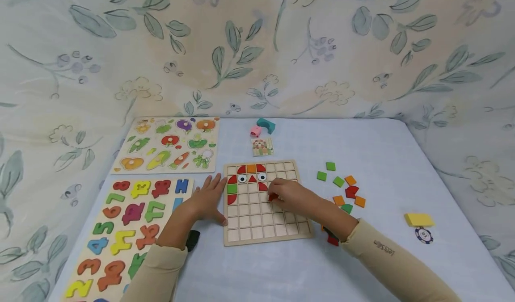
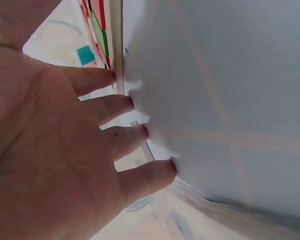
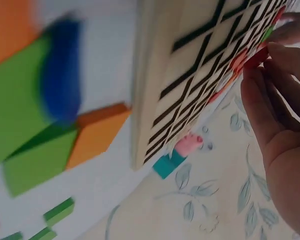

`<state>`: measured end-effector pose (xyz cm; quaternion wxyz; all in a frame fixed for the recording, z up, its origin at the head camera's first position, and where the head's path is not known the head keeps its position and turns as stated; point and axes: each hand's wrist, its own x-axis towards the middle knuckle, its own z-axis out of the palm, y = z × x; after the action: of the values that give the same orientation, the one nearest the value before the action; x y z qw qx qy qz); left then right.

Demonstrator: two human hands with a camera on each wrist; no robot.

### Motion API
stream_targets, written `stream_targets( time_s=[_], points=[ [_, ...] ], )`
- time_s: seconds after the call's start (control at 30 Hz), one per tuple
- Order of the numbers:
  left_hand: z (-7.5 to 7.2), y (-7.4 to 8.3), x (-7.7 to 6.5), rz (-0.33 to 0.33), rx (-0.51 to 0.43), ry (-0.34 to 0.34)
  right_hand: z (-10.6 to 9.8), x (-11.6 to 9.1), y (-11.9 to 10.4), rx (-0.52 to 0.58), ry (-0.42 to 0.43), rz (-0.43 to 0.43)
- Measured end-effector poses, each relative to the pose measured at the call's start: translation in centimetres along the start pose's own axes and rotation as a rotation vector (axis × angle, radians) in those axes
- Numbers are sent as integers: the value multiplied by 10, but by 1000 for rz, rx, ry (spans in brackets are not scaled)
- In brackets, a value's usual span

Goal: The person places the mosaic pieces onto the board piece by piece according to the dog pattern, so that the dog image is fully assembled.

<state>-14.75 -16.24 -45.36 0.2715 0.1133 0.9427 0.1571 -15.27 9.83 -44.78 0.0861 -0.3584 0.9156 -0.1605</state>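
Note:
A wooden grid board (image 1: 244, 222) lies in the middle of the table. Red quarter-round tiles, a red triangle (image 1: 252, 178), an orange square (image 1: 251, 168), a green square (image 1: 232, 189) and two eye tiles (image 1: 242, 178) fill some of its upper cells. My left hand (image 1: 207, 199) is spread along the board's left edge, fingers extended, holding nothing. Over the board, my right hand (image 1: 293, 197) pinches a red tile (image 3: 256, 59) between thumb and fingers; the fingers partly hide its shape in the head view.
Loose green (image 1: 322, 176), orange (image 1: 360, 201) and red tiles (image 1: 352, 191) lie right of the board, some under my right forearm. A pattern card (image 1: 263, 146) sits behind it. Left are a vegetable puzzle (image 1: 165, 145) and a number puzzle (image 1: 116, 230). A yellow block (image 1: 419, 220) stands far right.

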Motion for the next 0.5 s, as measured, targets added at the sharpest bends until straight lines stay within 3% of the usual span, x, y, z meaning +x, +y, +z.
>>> stream_targets(
  time_s=[0.17, 0.3, 0.5],
  points=[
    [1, 0, 1, 1, -6, 4, 12, 13, -6, -88, -6, -77],
    [1, -1, 1, -1, -13, 4, 16, 17, -5, -171, 41, -127],
    [1, -1, 2, -3, -20, 3, 17, 20, -4, -126, 70, -135]
  ],
)
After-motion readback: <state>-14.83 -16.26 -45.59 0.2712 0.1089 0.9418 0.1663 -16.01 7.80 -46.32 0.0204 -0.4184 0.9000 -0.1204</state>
